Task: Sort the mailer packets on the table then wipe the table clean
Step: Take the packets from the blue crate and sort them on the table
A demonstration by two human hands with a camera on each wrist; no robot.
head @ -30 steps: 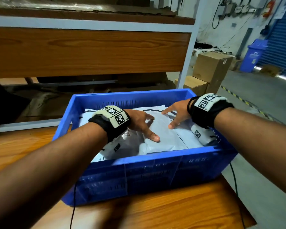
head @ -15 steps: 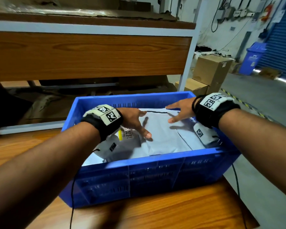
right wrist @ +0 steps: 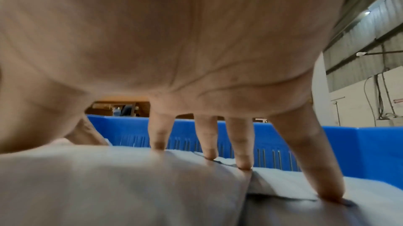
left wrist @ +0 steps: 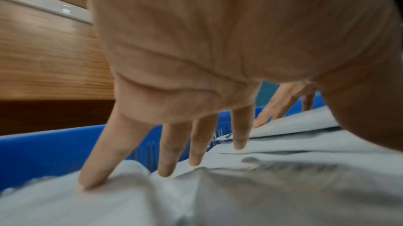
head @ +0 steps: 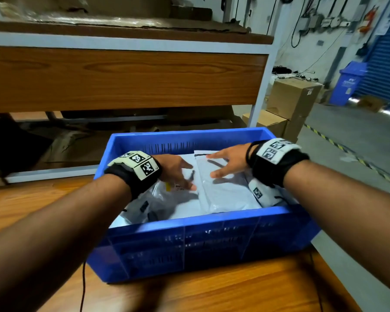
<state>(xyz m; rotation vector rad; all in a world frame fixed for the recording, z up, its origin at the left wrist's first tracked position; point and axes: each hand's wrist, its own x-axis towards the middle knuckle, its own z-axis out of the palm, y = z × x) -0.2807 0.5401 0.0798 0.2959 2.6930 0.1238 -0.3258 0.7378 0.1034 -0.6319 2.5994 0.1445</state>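
A blue plastic crate [head: 189,226] stands on the wooden table [head: 18,199], filled with several grey-white mailer packets [head: 225,194]. Both hands are inside the crate, palms down. My left hand [head: 178,172] has spread, straight fingers; in the left wrist view its fingertips [left wrist: 91,183] press a crumpled mailer [left wrist: 218,195]. My right hand [head: 225,161] lies flat over the top mailer with straight fingers; in the right wrist view the fingertips [right wrist: 331,195] touch the mailers [right wrist: 109,186] near the crate's far wall [right wrist: 370,143]. Neither hand grips anything.
A wooden shelf unit [head: 122,79] with white posts stands just behind the crate. Cardboard boxes [head: 291,102] and a blue bin [head: 349,82] are on the floor at the right. The table's right edge runs just beside the crate. A thin cable [head: 83,284] hangs near the crate front.
Both hands have shifted a little toward the crate's far side over the mailers, fingers spread wider. The view has tilted upward slightly.
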